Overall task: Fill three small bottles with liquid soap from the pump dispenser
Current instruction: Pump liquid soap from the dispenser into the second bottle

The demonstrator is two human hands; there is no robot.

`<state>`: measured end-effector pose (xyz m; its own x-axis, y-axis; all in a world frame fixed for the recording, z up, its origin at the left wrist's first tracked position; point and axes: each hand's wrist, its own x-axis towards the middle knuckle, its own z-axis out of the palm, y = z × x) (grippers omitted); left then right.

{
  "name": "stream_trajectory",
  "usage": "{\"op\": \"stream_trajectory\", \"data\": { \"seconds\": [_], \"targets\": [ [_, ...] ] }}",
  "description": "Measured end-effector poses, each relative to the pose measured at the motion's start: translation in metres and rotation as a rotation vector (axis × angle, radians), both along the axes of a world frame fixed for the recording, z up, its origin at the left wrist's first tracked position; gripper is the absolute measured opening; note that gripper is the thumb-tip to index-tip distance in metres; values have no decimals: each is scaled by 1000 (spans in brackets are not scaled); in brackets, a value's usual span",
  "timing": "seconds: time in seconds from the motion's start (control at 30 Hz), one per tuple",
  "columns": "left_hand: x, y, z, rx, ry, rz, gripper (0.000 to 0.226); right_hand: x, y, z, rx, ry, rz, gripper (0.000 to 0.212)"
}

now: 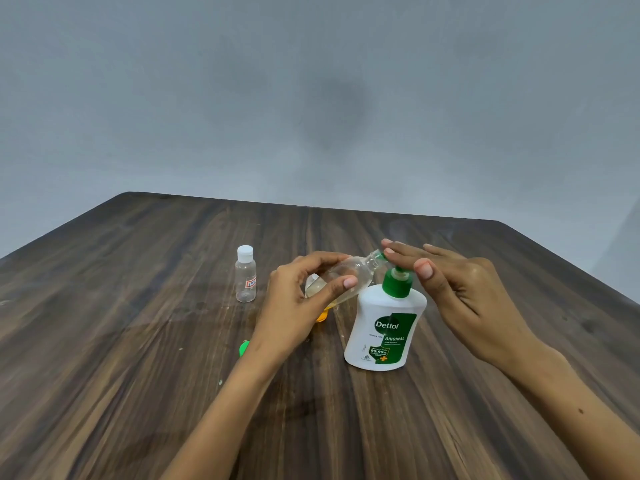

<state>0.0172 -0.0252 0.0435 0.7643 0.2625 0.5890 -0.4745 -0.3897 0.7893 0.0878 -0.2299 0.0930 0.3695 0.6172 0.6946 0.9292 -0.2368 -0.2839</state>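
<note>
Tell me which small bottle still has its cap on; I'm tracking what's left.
The upright small bottle left of the hands, white-capped; the tilted bottle gripped by the left hand is uncapped.

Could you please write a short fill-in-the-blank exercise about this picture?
1. The left hand holds a clear bottle tilted toward the ____ of the soap dispenser.
2. The right hand presses the pump with ____ fingers.
3. The small bottle standing apart has a ____ cap.

Missing words: pump; straight; white

Both forearms are bare to the frame edge, no sleeves or jewellery showing.
</note>
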Motion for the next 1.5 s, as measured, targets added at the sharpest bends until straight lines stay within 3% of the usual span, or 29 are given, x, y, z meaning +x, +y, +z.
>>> {"op": "stream_trajectory", "data": {
  "seconds": [0.47,1.5],
  "targets": [
    [1,2,0,-1,-11,16,25,0,-1,-2,-54,-88,-37,62],
    [-2,2,-2,-42,12,28,23,-1,1,-3,25,0,-19,59]
  ]
}}
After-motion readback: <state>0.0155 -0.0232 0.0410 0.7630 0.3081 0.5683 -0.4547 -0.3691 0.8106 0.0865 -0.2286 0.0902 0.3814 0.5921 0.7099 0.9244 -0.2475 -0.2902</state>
